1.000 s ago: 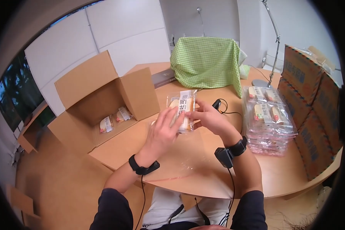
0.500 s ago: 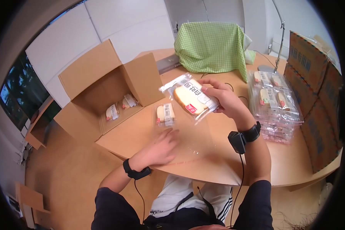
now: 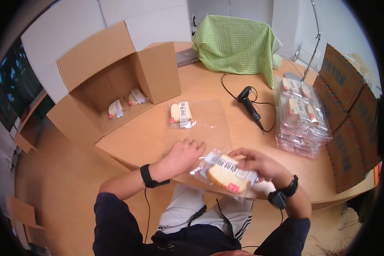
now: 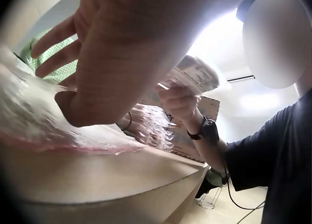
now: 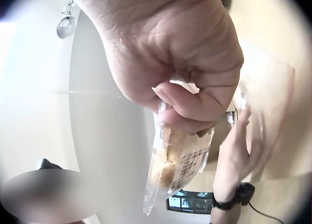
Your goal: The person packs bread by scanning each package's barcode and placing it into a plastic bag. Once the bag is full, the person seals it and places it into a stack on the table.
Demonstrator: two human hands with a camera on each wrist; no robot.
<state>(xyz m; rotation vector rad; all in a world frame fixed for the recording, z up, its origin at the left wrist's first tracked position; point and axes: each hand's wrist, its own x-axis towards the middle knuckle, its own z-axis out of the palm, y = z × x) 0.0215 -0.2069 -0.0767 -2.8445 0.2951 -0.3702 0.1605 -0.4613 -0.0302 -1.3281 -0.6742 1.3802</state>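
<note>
Indoors, a pale wood-coloured table with a curved edge (image 3: 251, 138) spreads before a seated person. Towards the left, a large brown cardboard box (image 3: 155, 74) gapes towards the person, flaps open; on its floor lie two clear-wrapped slices of white bread (image 3: 116, 109). A green-and-white checked cloth (image 3: 237, 45) drapes something at the back. On the right, brown printed cardboard panels (image 3: 347, 91) stand beside a stack of clear plastic bags (image 3: 301, 123), the topmost showing several bread packets. Nearer the middle, a wide, transparent plastic bag (image 3: 213, 117) lies flat; one wrapped bread slice (image 3: 181, 114) is at its far left part, though whether inside or on top I cannot tell. A black handheld scanner (image 3: 249, 104) with a cable rests between bag and stack.

The right hand (image 3: 266, 166) pinches one end of a clear packet of crusted white bread (image 3: 228, 173), tilted above the table's near edge. The left hand (image 3: 181, 158) is open, empty, fingers apart, near the packet's other end.

That packet looks light, its bread soft and easily dented, its film slick and crinkly. A gentle pinch on the sealed end, or a flat palm beneath, should spare the slice.
</note>
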